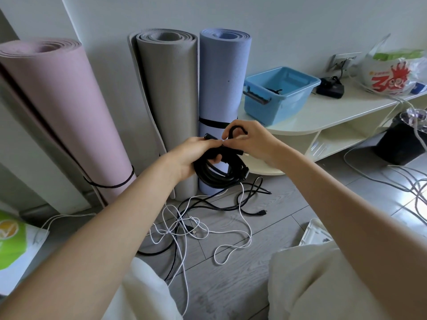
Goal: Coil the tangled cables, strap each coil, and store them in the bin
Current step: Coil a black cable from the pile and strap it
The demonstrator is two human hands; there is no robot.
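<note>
On the low white counter [323, 112] at right sits a blue bin [280, 94] with a dark side handle; inside it a bit of black cable or strap [275, 90] shows, rest of the contents hidden by the wall. Beside the bin a small black adapter [330, 87], then a printed plastic bag [392, 73] holding green packs. Black waste basket [402, 139] on the floor right of the counter, lined with a clear bag, contents unclear.

Mid-frame, left hand [196, 158] grips a black cable coil [219, 174], fingers curled through the loops, coil hanging in the air above the floor, in front of the blue mat [223, 72]. Right hand [250, 139] pinches a black strap [233, 132] looped over the top of the coil, fingertips touching the left hand.

Below on the wood floor [231, 273], a tangle of white cable [208, 232] and black cable [221, 206], uncoiled, well apart from the bin. Grey mat [168, 88] and pink mat [62, 100] stand rolled against the wall.
</note>
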